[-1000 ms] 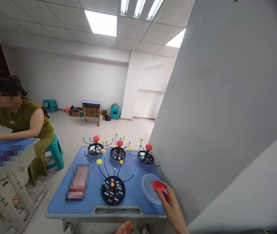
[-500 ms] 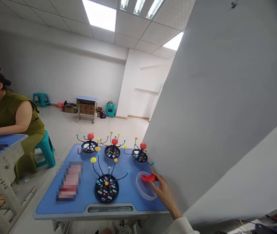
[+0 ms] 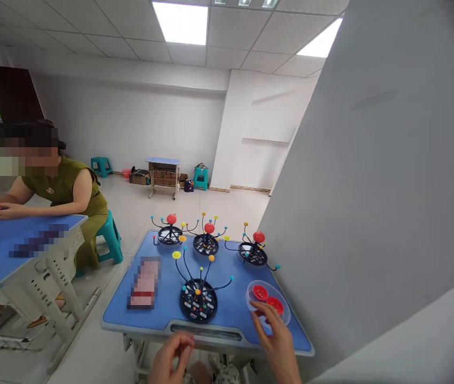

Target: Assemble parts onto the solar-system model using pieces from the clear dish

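My right hand [image 3: 275,341] reaches to the near rim of a clear plastic bowl [image 3: 285,316] at the right of a blue desk [image 3: 162,306]; its fingers are apart and hold nothing. Two red half-shells [image 3: 267,298] lie in the bowl. My left hand [image 3: 169,358] hovers below the desk's front edge, fingers loosely curled, with nothing seen in it. A black round base with wire arms and small coloured balls [image 3: 198,298] stands in front of me. Three similar models with red balls on top [image 3: 209,238] stand in a row at the desk's far edge.
A blurred flat object [image 3: 143,282] lies on the desk's left part. A grey wall [image 3: 371,213] runs close along the right. Another person in an olive top [image 3: 64,200] sits on a teal stool at a second blue desk [image 3: 18,250] to the left. Open floor lies beyond.
The red half-shell that my right hand held over the bowl now lies in it beside a second one. The right hand has drawn back to the near rim. My left hand has come into view.
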Available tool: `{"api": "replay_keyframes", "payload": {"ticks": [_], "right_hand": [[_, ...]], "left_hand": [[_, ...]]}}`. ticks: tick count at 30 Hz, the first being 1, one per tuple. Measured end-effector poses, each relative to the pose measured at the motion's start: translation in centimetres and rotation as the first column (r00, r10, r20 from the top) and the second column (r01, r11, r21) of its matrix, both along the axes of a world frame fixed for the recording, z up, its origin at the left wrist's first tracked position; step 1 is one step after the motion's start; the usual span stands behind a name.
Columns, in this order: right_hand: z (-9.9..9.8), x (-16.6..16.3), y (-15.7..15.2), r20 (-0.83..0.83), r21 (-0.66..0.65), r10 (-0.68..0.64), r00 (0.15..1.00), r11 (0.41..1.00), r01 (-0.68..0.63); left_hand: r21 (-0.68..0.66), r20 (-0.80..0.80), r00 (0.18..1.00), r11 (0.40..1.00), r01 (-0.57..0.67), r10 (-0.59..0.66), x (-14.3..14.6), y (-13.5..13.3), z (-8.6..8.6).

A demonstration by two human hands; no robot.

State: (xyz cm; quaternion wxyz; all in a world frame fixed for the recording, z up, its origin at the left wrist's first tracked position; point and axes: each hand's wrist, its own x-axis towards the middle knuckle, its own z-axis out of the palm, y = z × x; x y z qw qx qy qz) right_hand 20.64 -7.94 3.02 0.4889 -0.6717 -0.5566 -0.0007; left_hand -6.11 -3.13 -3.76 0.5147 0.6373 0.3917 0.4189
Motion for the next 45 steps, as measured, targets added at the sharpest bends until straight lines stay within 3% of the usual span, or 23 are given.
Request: {"api": "replay_keyframes", "payload": {"ticks": [5,11,23,33,45], "right_hand": [[0.8,-5.6,3.5,-0.125,-0.029,0.222,0.967,0.974,-0.227],[1.3,-7.6,7.6,-0.144,-0.03,0.313,0.939,0.947,-0.321],[0.5,-7.5,9.2,-0.157,-0.072,0.254,0.954,0.961,-0.267],[-0.3,-6.9,9.6,-0.276,-0.018,0.275,0.921,0.956,-0.291],[1.6,-7.3,9.8,-0.511,0.077,0.24,0.825,0.969,-0.234]], "left_hand": [[-0.025,0.026,0.995,0.995,-0.096,0.096,2.3,4.4,2.5],[0.002,0.045,0.995,0.996,-0.085,0.085,5.0,6.5,2.8],[0.088,-0.039,0.985,0.982,-0.165,0.169,7.2,9.1,3.2],[0.09,-0.052,0.988,0.986,-0.137,0.142,7.8,9.9,3.1],[0.044,0.025,0.987,0.986,-0.158,0.157,7.9,9.4,3.0]]}}
